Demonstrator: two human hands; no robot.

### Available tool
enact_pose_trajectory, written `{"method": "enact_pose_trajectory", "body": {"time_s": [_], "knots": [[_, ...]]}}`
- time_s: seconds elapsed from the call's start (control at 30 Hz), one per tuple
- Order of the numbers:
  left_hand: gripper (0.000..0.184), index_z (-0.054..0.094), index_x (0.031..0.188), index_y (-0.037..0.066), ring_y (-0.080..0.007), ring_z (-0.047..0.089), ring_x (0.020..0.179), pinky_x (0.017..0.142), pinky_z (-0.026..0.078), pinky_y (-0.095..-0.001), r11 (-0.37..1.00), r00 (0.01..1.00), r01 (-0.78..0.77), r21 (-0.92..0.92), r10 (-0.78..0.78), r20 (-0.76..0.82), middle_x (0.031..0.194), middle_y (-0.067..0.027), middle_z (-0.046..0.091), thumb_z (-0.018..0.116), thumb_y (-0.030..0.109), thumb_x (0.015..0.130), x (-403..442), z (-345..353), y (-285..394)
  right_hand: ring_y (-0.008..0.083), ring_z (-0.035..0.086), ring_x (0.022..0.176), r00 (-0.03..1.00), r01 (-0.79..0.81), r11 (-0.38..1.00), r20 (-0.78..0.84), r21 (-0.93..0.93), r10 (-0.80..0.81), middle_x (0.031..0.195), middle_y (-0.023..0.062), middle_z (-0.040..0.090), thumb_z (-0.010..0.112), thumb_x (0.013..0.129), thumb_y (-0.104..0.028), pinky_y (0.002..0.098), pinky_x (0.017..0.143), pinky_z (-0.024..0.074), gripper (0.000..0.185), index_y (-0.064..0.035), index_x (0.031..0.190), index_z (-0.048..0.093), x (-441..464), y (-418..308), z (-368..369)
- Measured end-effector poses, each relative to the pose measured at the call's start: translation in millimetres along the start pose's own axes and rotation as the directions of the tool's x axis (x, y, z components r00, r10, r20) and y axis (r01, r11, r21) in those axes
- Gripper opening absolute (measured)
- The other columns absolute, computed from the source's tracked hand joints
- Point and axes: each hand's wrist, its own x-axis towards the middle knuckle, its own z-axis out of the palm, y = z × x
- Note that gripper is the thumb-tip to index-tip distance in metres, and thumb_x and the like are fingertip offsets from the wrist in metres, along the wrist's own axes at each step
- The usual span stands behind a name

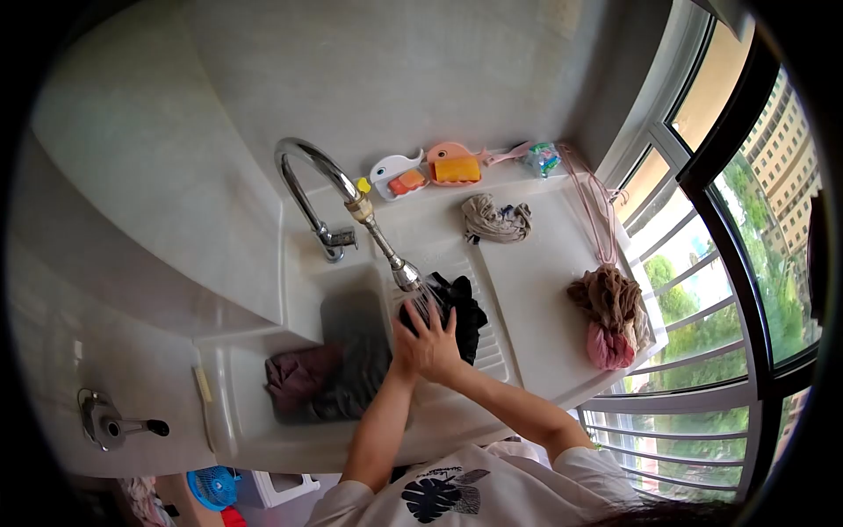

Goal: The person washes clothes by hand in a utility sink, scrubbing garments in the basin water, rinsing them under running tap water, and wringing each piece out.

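Observation:
Under the faucet's spray head, my two hands overlap at the sink, with water running over them. My right hand lies on top, its fingers stretched out and apart, holding nothing. Mostly covered by it is my left hand, whose fingers I cannot make out clearly. Just beyond the fingertips a bunched black cloth rests on the ribbed washboard. In the basin to the left, a dark maroon cloth and a dark grey cloth sit in water.
A twisted beige cloth lies on the counter. Brown and pink bundled cloths are at its right edge, near pink hangers. Whale-shaped soap dishes line the back ledge. A curved chrome faucet arches over the sink.

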Motion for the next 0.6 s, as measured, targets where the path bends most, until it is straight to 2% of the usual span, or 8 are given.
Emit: {"method": "enact_pose_trajectory", "body": {"time_s": [0.1, 0.13, 0.3, 0.33, 0.43, 0.5, 0.53, 0.6], "knots": [[0.051, 0.038, 0.14, 0.012, -0.0253, 0.042, 0.128, 0.107, 0.035, -0.0411, 0.992, 0.962, 0.023, -0.12, 0.011, 0.273, 0.141, -0.0062, 0.043, 0.032, 0.042, 0.1, -8, -12, -5, 0.0424, 0.02, 0.138, 0.995, 0.014, 1.0, 0.094, 0.01, -0.015, 0.151, 0.0116, 0.025, 0.047, 0.088, -0.051, 0.0743, 0.098, 0.0172, 0.05, -0.03, 0.133, 0.049, 18, 29, 7], [0.053, 0.036, 0.141, 0.012, -0.0251, 0.04, 0.13, 0.107, 0.034, -0.0415, 0.954, 0.98, -0.058, 0.293, 0.111, -0.167, 0.142, -0.0059, 0.042, 0.031, 0.044, 0.1, -6, 5, -8, 0.0426, 0.02, 0.138, 0.989, -0.091, 0.995, 0.121, 0.038, 0.086, 0.151, 0.0121, 0.025, 0.045, 0.087, -0.054, 0.0729, 0.1, 0.0155, 0.054, -0.028, 0.134, 0.049, 36, 39, 3], [0.052, 0.037, 0.141, 0.015, -0.0247, 0.039, 0.131, 0.108, 0.033, -0.0434, 0.981, 0.961, 0.018, 0.191, 0.036, -0.274, 0.141, -0.0059, 0.043, 0.034, 0.045, 0.099, -3, 15, -15, 0.0448, 0.02, 0.137, 0.97, -0.211, 0.977, 0.125, 0.015, 0.208, 0.149, 0.0193, 0.026, 0.053, 0.074, -0.069, 0.0721, 0.101, 0.0143, 0.077, -0.0215, 0.135, 0.048, 51, 41, 10], [0.052, 0.038, 0.14, 0.014, -0.0249, 0.04, 0.13, 0.108, 0.032, -0.0429, 0.973, 0.977, -0.21, 0.099, 0.211, 0.003, 0.14, -0.0063, 0.044, 0.034, 0.045, 0.099, 0, 13, -29, 0.0446, 0.018, 0.138, 0.976, -0.122, 0.989, 0.191, 0.078, 0.106, 0.149, 0.0204, 0.025, 0.06, 0.067, -0.071, 0.0736, 0.099, 0.0147, 0.087, -0.0208, 0.137, 0.046, 43, 30, -9], [0.05, 0.042, 0.136, 0.01, -0.0253, 0.042, 0.128, 0.11, 0.029, -0.0422, 0.972, 0.993, -0.072, -0.225, 0.092, 0.079, 0.137, -0.0067, 0.047, 0.033, 0.042, 0.099, -7, 4, -9, 0.0417, 0.019, 0.139, 0.969, 0.11, 0.99, 0.212, 0.088, -0.126, 0.151, 0.0174, 0.023, 0.063, 0.065, -0.069, 0.0706, 0.101, 0.0163, 0.096, -0.0237, 0.144, 0.033, 25, 44, -12], [0.047, 0.044, 0.134, 0.01, -0.025, 0.043, 0.126, 0.109, 0.029, -0.0427, 0.992, 0.94, 0.057, 0.112, -0.016, -0.342, 0.135, -0.0071, 0.049, 0.033, 0.039, 0.099, -1, 5, -5, 0.0363, 0.023, 0.139, 0.962, 0.014, 0.99, 0.267, 0.141, -0.052, 0.15, 0.0157, 0.025, 0.063, 0.068, -0.066, 0.0653, 0.104, 0.0189, 0.092, -0.0238, 0.144, 0.033, 47, 79, -3], [0.047, 0.044, 0.134, 0.01, -0.025, 0.043, 0.126, 0.109, 0.029, -0.0427, 0.992, 0.94, 0.058, 0.113, -0.016, -0.339, 0.135, -0.0071, 0.049, 0.033, 0.039, 0.099, 1, 2, -5, 0.0313, 0.026, 0.138, 0.973, 0.014, 0.996, 0.228, 0.092, -0.035, 0.149, 0.0118, 0.029, 0.06, 0.072, -0.063, 0.0599, 0.104, 0.0214, 0.079, -0.0205, 0.137, 0.044, 56, 87, 2], [0.047, 0.045, 0.134, 0.009, -0.0249, 0.043, 0.126, 0.107, 0.032, -0.0428, 0.967, 0.949, 0.025, 0.254, 0.057, -0.311, 0.135, -0.0087, 0.048, 0.034, 0.039, 0.099, 4, -7, -6, 0.0318, 0.026, 0.138, 0.962, -0.028, 0.995, 0.273, 0.094, 0.001, 0.149, 0.0108, 0.03, 0.059, 0.075, -0.059, 0.061, 0.104, 0.0222, 0.076, -0.0213, 0.138, 0.042, 69, 93, 15]]}}
